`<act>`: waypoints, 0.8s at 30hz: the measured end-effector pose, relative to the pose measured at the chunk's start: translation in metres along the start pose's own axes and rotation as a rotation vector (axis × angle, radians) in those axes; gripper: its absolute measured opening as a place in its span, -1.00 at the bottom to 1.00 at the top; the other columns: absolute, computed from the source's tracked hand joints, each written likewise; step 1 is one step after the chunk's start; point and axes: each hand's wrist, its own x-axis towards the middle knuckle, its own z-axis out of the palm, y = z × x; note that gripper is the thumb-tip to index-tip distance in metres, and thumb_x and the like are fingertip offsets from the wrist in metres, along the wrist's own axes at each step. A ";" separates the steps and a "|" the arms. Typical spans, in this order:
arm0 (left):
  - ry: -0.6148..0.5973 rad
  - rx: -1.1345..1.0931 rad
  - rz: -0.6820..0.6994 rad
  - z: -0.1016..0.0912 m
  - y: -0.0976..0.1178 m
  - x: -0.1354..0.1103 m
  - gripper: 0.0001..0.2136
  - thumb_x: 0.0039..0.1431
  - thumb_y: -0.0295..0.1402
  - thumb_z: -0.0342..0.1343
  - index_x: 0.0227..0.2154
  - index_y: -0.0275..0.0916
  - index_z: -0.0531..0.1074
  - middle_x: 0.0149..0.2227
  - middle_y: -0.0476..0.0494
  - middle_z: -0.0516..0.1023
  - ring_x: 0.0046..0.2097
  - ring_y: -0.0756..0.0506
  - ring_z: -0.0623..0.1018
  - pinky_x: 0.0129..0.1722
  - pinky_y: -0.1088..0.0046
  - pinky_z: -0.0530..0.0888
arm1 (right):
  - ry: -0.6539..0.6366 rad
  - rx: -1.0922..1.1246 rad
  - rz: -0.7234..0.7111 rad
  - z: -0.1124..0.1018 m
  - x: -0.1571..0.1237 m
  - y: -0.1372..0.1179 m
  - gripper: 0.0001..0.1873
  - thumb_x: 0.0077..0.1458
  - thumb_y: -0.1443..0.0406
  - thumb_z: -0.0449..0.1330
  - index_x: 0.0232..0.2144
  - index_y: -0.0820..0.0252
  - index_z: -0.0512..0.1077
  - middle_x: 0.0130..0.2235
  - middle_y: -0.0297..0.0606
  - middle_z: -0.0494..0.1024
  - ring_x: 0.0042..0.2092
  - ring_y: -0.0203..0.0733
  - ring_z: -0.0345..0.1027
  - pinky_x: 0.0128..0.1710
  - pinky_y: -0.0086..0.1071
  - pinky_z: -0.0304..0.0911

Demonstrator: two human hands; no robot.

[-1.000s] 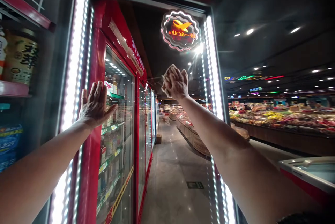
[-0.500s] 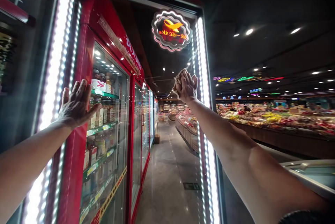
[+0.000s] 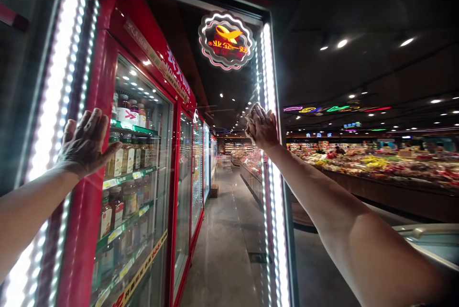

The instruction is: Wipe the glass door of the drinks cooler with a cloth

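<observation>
My left hand point(image 3: 84, 142) lies flat with its fingers spread on a tall glass door point(image 3: 218, 211), close to the lit strip point(image 3: 53, 106) on its left edge. My right hand point(image 3: 263, 127) is raised at arm's length, fingers closed on a pale crumpled cloth point(image 3: 250, 127). It presses the cloth against the glass right beside the lit strip point(image 3: 268, 72) on the door's right edge. Only a small part of the cloth shows past the fingers.
In the glass I see red drink coolers point(image 3: 129, 178) full of bottles, a glowing round sign point(image 3: 225, 46) and a long shop aisle. To the right stand long produce displays point(image 3: 376, 168) and the rim of a chest freezer point(image 3: 426, 233).
My right hand has slid the cloth to the right and slightly down the glass, up to the right lit strip. My left hand stays flat on the door and sits further left in view.
</observation>
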 end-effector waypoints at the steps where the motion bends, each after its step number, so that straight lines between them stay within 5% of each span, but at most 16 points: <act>1: 0.000 -0.004 -0.004 -0.001 0.001 0.000 -0.21 0.32 0.08 -0.34 0.46 -0.34 -0.20 0.49 -0.32 -0.20 0.49 -0.25 -0.18 0.43 0.01 -0.25 | 0.020 -0.013 0.022 -0.001 -0.003 0.001 -0.41 0.36 0.19 -0.12 0.35 0.30 0.15 0.43 0.00 0.13 0.45 0.08 -0.09 0.46 0.11 -0.27; 8: 0.010 -0.012 -0.012 0.000 0.002 0.001 -0.21 0.31 0.07 -0.31 0.46 -0.30 -0.20 0.49 -0.28 -0.20 0.49 -0.27 -0.16 0.42 -0.04 -0.21 | -0.005 -0.103 0.050 -0.017 -0.019 0.003 -0.40 0.31 0.23 0.01 0.32 0.39 0.18 0.39 0.10 0.19 0.38 0.22 0.06 0.31 0.16 0.06; 15: 0.048 0.000 0.012 0.002 0.001 -0.002 -0.21 0.31 0.07 -0.32 0.46 -0.34 -0.19 0.49 -0.28 -0.20 0.49 -0.22 -0.16 0.44 0.06 -0.25 | 0.045 -0.067 0.176 -0.005 0.029 0.010 -0.35 0.30 0.14 -0.01 0.34 0.37 0.16 0.41 0.07 0.15 0.44 0.20 -0.12 0.42 0.29 -0.34; 17: 0.041 0.007 0.004 0.002 0.002 -0.002 -0.21 0.31 0.07 -0.31 0.45 -0.36 -0.17 0.49 -0.30 -0.19 0.49 -0.22 -0.16 0.44 0.07 -0.25 | 0.045 -0.034 0.150 0.004 0.033 0.003 -0.31 0.31 0.12 -0.03 0.35 0.42 0.13 0.42 0.08 0.12 0.46 0.15 -0.16 0.45 0.19 -0.32; 21: 0.025 0.019 -0.011 0.001 0.003 -0.002 -0.21 0.31 0.06 -0.33 0.45 -0.40 -0.16 0.49 -0.33 -0.18 0.49 -0.24 -0.17 0.44 0.07 -0.25 | 0.005 0.043 -0.159 0.009 0.031 0.010 -0.36 0.33 0.14 -0.06 0.37 0.25 0.12 0.44 -0.12 0.11 0.48 -0.08 -0.17 0.48 0.04 -0.28; 24: 0.023 0.025 -0.013 0.001 0.004 -0.001 -0.21 0.30 0.06 -0.33 0.46 -0.35 -0.20 0.49 -0.30 -0.22 0.49 -0.25 -0.16 0.44 0.05 -0.24 | 0.011 0.045 -0.079 0.007 0.043 0.020 -0.33 0.32 0.13 -0.07 0.36 0.37 0.11 0.44 0.01 0.09 0.47 0.01 -0.15 0.46 0.06 -0.24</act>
